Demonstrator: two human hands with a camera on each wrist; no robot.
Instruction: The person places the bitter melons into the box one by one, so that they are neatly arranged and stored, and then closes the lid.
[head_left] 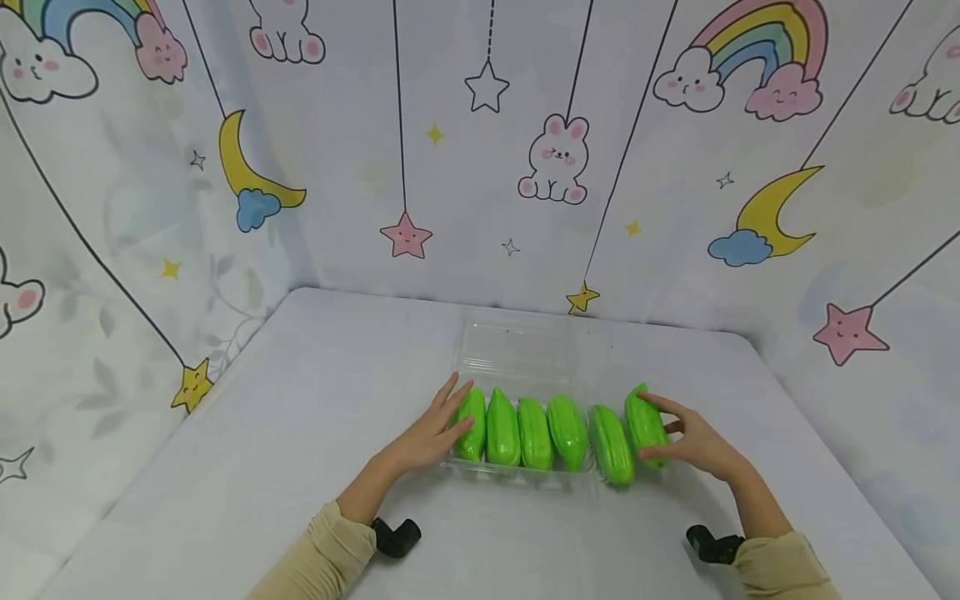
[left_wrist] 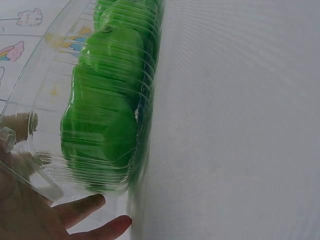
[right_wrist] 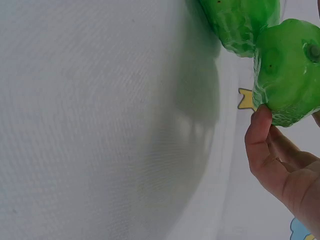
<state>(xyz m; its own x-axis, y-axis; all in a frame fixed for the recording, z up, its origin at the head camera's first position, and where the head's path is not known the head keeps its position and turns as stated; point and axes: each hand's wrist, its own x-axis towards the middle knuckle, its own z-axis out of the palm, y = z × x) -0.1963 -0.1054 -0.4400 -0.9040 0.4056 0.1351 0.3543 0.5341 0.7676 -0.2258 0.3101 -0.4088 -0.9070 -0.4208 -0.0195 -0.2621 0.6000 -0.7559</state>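
Note:
Four glossy green ridged long fruits [head_left: 535, 435] stand side by side in a clear plastic box [head_left: 517, 468]. My left hand [head_left: 429, 431] is at the box's left end, its fingers extended and spread along the rim; in the left wrist view the fingers [left_wrist: 80, 210] show beside the box wall. Another green fruit [head_left: 612, 446] lies on the table just right of the box. Beyond it, my right hand [head_left: 693, 437] holds the rightmost green fruit [head_left: 645, 425] between thumb and fingers. The right wrist view shows this held fruit [right_wrist: 287, 70] raised off the table, next to the other one.
The box's clear lid [head_left: 517, 346] lies folded back behind it. A white cloth covers the table [head_left: 337, 375], and a patterned cloth backdrop [head_left: 337, 133] rises along the back and sides. Black wrist-worn devices [head_left: 396, 537] sit by both sleeves.

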